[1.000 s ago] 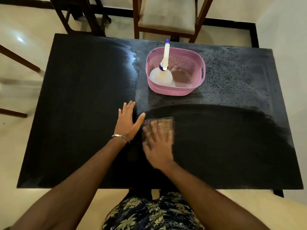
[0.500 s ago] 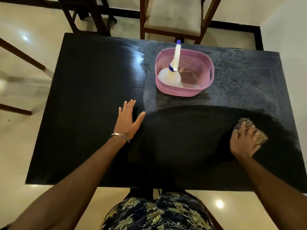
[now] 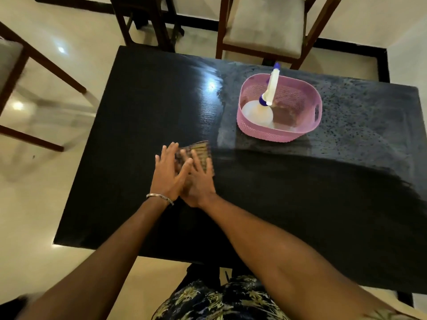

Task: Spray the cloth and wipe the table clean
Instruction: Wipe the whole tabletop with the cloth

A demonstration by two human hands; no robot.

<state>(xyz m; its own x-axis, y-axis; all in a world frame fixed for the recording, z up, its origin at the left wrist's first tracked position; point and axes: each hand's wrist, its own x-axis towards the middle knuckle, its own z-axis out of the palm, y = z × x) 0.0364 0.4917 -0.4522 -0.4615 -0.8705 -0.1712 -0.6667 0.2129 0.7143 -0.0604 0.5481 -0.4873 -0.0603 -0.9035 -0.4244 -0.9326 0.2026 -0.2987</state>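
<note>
From the head camera, a black table point(image 3: 138, 204) fills the view. The right hand point(image 3: 198, 181) lies flat with straight fingers pressing a brownish cloth point(image 3: 203, 151) onto the tabletop, left of the middle. The left hand point(image 3: 167, 174) lies just beside it, palm down, fingers straight and spread, its thumb overlapping the right hand; it grips nothing, and whether its fingertips touch the cloth's left edge is blurred. A metal bangle point(image 3: 159, 197) circles the left wrist. Far and to the right stands a pink basket point(image 3: 277, 132) holding a spray bottle point(image 3: 257, 113) with a white and blue nozzle, leaning toward the far side. The tabletop around the basket looks speckled and dull. A cushioned chair point(image 3: 265, 26) stands beyond the far edge.
</note>
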